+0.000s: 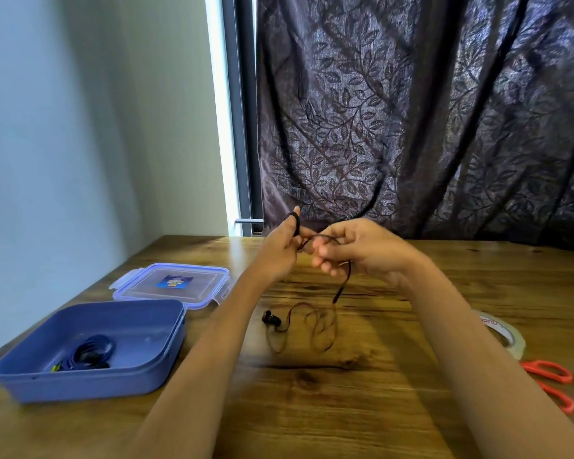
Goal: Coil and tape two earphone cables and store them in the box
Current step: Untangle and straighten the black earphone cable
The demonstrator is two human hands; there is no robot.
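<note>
A dark red-black earphone cable (315, 326) lies partly on the wooden table, its earbuds (271, 318) resting near the middle. My left hand (280, 250) is raised above the table with several turns of this cable wound around its extended fingers. My right hand (355, 250) pinches the same cable just to the right, and the slack hangs from it down to the table. The open blue box (90, 385) stands at the front left. Inside it lies a coiled blue earphone cable (90, 354).
The box's clear lid (171, 284) lies flat behind the box. A roll of clear tape (502, 332) and orange-handled scissors (552, 382) lie at the right, partly hidden by my right forearm. A dark patterned curtain (411, 111) hangs behind the table.
</note>
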